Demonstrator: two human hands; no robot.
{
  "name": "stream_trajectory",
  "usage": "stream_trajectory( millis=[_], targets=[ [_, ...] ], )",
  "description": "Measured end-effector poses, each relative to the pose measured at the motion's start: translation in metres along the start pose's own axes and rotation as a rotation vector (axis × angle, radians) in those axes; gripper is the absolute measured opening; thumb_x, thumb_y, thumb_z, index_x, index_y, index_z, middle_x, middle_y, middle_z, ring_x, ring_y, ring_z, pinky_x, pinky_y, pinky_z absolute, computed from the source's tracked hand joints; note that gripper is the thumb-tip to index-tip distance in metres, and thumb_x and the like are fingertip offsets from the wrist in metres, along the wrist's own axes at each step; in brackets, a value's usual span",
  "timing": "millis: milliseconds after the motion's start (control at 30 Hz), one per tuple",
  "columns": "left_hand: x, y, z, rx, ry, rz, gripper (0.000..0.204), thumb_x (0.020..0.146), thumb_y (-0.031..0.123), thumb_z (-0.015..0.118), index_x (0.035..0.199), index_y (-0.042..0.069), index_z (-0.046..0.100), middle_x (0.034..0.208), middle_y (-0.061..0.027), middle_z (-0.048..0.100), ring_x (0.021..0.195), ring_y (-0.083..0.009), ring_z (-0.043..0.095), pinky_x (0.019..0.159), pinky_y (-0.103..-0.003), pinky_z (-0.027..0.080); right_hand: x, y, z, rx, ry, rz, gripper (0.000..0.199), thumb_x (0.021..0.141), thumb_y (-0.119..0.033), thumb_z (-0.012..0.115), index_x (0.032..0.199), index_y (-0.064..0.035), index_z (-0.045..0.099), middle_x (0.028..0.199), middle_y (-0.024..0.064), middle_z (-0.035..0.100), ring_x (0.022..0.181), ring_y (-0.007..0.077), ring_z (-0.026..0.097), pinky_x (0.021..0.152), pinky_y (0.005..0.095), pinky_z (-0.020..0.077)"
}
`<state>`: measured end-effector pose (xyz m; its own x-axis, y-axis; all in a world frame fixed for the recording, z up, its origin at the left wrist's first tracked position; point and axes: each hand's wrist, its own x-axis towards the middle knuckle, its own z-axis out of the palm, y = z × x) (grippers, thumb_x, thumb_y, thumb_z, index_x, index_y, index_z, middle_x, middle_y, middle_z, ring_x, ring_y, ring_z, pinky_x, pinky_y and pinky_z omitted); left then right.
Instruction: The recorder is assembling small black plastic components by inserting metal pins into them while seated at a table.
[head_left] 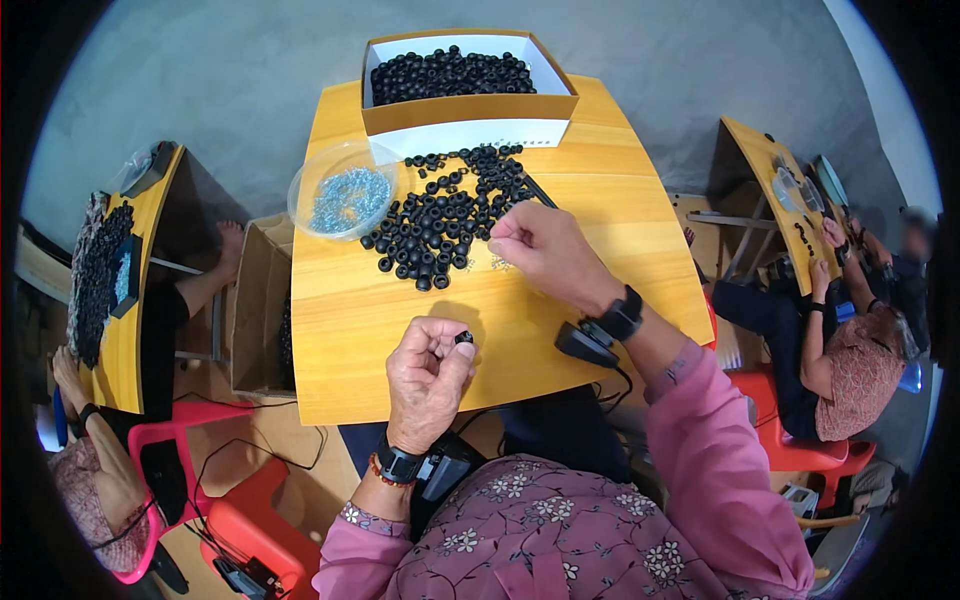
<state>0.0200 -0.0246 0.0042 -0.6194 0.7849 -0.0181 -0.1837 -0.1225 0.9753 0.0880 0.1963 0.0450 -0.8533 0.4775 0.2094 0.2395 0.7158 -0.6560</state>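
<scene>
My left hand [425,378] is raised over the near edge of the yellow wooden table [600,210], pinching a small black ring-shaped rubber part [464,338] between thumb and fingers. My right hand [545,250] rests further out, its fingertips closed at the right edge of a loose pile of black rubber rings [440,215]; whether they hold anything is hidden. Both wrists wear black bands with small devices.
A cardboard box [470,108] full of black rings stands at the table's far end. A clear plastic bowl of small silvery pieces [348,198] sits at the left. An open carton [258,300] stands on the floor left. Other people work at tables on both sides.
</scene>
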Motion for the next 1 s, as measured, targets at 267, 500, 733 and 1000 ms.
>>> stream_trajectory(
  millis=[267,500,733,1000],
  targets=[
    [0.0,0.003,0.001,0.012,-0.007,0.023,0.013,0.096,0.007,0.062,0.107,0.002,0.056,0.088,-0.0043,0.064,0.069,-0.0082,0.06,0.062,-0.023,0.052,-0.05,-0.016,0.005,0.881,-0.211,0.186,0.014,0.096,-0.012,0.064,0.104,-0.0005,0.063,0.093,0.0074,0.068,0.078,0.0127,0.069,0.054,0.0231,0.0512],
    [0.0,0.003,0.004,-0.018,0.022,0.033,0.013,0.094,0.004,0.063,0.106,0.001,0.058,0.088,-0.0018,0.063,0.069,-0.0053,0.059,0.061,-0.02,0.05,-0.065,-0.015,0.012,1.106,-0.249,0.169,0.019,0.098,-0.011,0.063,0.112,0.0023,0.065,0.093,0.007,0.07,0.083,0.0118,0.07,0.062,0.0232,0.0549],
    [-0.001,0.001,0.002,-0.036,0.01,0.033,0.017,0.094,0.004,0.064,0.109,0.0,0.058,0.089,-0.0025,0.064,0.071,-0.0057,0.059,0.063,-0.021,0.05,-0.068,-0.012,0.023,1.063,-0.231,0.145,0.016,0.097,-0.01,0.063,0.109,-0.0002,0.068,0.088,0.0042,0.069,0.073,0.0079,0.064,0.061,0.0211,0.0519],
    [0.0,0.002,0.0,-0.057,-0.018,0.027,0.018,0.097,0.008,0.063,0.112,-0.001,0.058,0.093,-0.0056,0.068,0.071,-0.007,0.06,0.066,-0.021,0.051,-0.064,-0.028,0.024,0.945,-0.196,0.169,0.014,0.095,-0.008,0.065,0.106,-0.0001,0.068,0.088,0.0007,0.067,0.075,0.0049,0.061,0.065,0.0195,0.0495]
  ],
)
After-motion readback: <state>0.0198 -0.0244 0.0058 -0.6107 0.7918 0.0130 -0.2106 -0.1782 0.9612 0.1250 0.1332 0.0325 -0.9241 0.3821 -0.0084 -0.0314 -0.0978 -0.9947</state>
